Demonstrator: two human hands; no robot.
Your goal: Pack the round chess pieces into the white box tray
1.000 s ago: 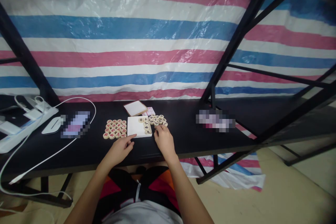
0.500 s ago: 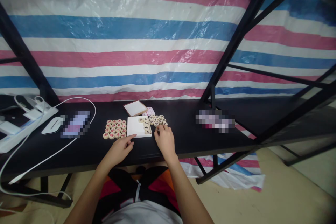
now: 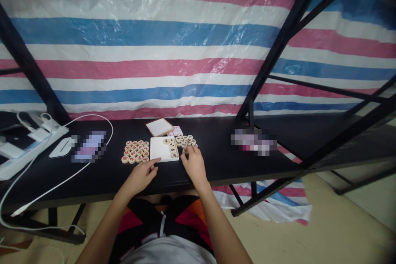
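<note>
A shallow white box (image 3: pixel 158 149) lies on the black table, with several black-marked Chinese chess pieces (image 3: pixel 172 148) along its right side and back. At its front edge is my left hand (image 3: pixel 142 176), index finger stretched out and touching the rim, holding nothing. To the right of the box sits a cluster of black-marked pieces (image 3: pixel 185 139). My right hand (image 3: pixel 194 166) reaches to the near side of that cluster, its fingers curled around a piece that they partly hide. Red-marked pieces (image 3: pixel 135 152) lie in neat rows left of the box.
Behind the box lie a white lid with a brown edge (image 3: pixel 160 127) and a pink-and-white paper (image 3: pixel 177 131). White cables and a power strip (image 3: pixel 34 148) occupy the left. Two blurred-out items (image 3: pixel 253 142) (image 3: pixel 89 147) rest on the table (image 3: pixel 216 165). Black metal posts (image 3: pixel 275 53) frame it.
My right hand has shifted very slightly left, toward the box, with its fingers at the near pieces. My left hand stays at the box's front edge.
</note>
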